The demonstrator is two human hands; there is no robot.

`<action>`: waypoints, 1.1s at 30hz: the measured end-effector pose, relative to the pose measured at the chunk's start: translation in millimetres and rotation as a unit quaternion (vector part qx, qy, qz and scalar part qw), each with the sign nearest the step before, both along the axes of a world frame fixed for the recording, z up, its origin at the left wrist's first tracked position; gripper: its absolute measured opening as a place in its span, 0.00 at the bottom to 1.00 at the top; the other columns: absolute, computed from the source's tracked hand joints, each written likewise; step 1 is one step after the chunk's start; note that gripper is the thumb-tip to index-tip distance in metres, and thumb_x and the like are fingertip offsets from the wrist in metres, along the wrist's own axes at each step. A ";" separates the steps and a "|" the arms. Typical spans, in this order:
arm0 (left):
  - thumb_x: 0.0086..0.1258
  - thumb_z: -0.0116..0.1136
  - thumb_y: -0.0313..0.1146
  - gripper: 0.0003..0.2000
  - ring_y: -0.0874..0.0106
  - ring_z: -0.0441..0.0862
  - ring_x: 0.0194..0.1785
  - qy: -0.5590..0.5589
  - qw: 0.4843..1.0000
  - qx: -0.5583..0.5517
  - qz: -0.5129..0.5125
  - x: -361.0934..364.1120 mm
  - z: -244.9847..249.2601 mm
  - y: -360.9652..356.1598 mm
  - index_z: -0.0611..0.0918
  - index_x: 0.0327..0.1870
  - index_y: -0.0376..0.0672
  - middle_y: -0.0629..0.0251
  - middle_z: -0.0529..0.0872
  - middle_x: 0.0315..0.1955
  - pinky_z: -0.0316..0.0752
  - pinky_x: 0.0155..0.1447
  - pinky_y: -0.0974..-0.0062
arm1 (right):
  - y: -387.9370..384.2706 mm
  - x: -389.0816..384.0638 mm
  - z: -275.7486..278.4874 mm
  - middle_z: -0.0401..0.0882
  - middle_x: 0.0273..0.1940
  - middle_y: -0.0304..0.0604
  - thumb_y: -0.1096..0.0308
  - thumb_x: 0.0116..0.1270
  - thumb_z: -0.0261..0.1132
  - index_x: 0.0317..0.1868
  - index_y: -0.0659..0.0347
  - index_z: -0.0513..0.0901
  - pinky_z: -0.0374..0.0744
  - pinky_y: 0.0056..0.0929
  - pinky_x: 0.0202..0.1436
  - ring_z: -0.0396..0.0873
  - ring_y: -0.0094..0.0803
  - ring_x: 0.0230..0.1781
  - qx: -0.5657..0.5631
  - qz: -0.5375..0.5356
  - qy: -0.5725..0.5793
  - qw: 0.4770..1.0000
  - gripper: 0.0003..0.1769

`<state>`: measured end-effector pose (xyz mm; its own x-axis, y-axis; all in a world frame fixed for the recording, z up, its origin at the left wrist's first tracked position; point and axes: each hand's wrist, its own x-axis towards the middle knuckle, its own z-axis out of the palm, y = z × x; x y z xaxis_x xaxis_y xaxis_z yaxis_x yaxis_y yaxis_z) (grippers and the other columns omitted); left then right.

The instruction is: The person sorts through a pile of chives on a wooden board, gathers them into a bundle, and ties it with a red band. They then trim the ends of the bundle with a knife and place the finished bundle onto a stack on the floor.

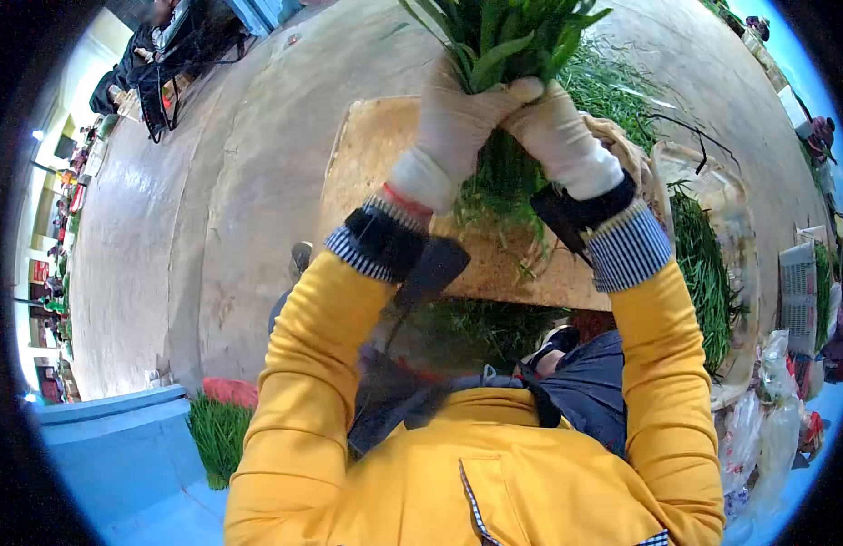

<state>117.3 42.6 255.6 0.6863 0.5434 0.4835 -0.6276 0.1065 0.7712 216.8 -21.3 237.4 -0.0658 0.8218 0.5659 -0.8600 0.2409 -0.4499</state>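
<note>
Held up over a low wooden board (371, 146) is a bunch of long, leafy greens (503, 36). My left hand (458, 123), in a white glove, closes around it from the left. From the other side my right hand (558, 132), gloved too, wraps the same bunch, and the hands touch at the thumbs. Leaves spread above my fists while the lower stems (508, 173) hang between my wrists. Cut bits of green are scattered on the board below. The fingers' far sides are hidden.
Loose greens (603, 86) lie on the floor beyond the board. At right stands a pale plastic tub (744, 209) with long greens (699, 264). Clear plastic bags (772, 409) are at lower right. Another green bundle (217, 437) stands by a blue ledge (116, 419) at left. People are farther off.
</note>
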 end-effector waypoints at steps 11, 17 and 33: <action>0.53 0.71 0.29 0.26 0.75 0.77 0.46 0.123 0.986 0.112 -0.006 7.1 -39.8 9.5 0.75 0.56 0.44 0.71 0.81 0.43 0.72 0.52 0.78 | -22.7 -3.0 -34.0 0.81 0.49 0.40 0.78 0.61 0.62 0.53 0.64 0.77 0.77 0.28 0.54 0.78 0.32 0.47 -0.112 -0.420 -0.489 0.756 0.18; 0.60 0.67 0.35 0.14 0.77 0.80 0.40 0.204 0.969 -0.009 -0.140 3.3 18.2 25.5 0.82 0.45 0.42 0.71 0.83 0.37 0.77 0.46 0.77 | 0.3 14.6 16.4 0.85 0.35 0.44 0.79 0.51 0.64 0.38 0.65 0.84 0.79 0.29 0.43 0.81 0.31 0.34 -0.034 -0.403 -0.533 0.743 0.12; 0.67 0.55 0.32 0.14 0.69 0.80 0.40 0.439 0.891 -0.066 0.098 -7.2 -179.1 189.6 0.79 0.53 0.43 0.60 0.84 0.43 0.74 0.50 0.78 | -102.9 43.6 -79.8 0.82 0.38 0.39 0.70 0.64 0.62 0.56 0.58 0.76 0.78 0.28 0.41 0.80 0.26 0.37 -0.280 -0.549 -0.634 0.467 0.19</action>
